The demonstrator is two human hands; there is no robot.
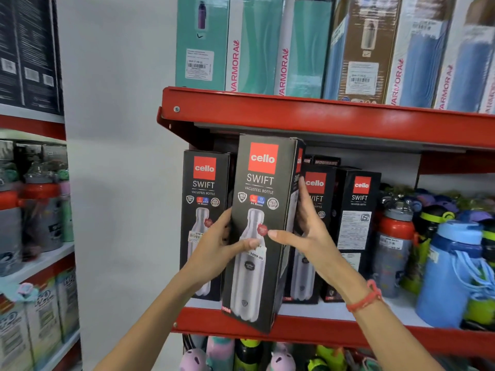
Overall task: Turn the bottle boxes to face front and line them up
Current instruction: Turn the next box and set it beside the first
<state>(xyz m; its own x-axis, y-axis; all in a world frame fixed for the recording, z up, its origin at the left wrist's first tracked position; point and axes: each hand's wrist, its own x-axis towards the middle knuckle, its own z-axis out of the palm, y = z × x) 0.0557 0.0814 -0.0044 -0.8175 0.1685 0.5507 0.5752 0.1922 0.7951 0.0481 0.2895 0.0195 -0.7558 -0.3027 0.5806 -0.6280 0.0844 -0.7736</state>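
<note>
A tall black bottle box (263, 183) with a red logo and a white bottle picture is held in front of the red shelf (308, 336), its front towards me, its lower end past the shelf lip. My left hand (218, 245) grips its left edge, thumb across the front. My right hand (308, 231) presses its right side, fingers spread and thumb on the front. A second box (205, 183) stands on the shelf to the left, facing front. Behind my right hand stands a third box (317, 188), facing front. Further right, a fourth box (357, 210) shows its side label.
Plastic bottles, one red-capped (393, 247) and one blue (450, 274), crowd the shelf to the right. The upper red shelf (321, 116) carries tall teal and blue boxes just above the held box. Another rack (34, 236) with bottles stands at left.
</note>
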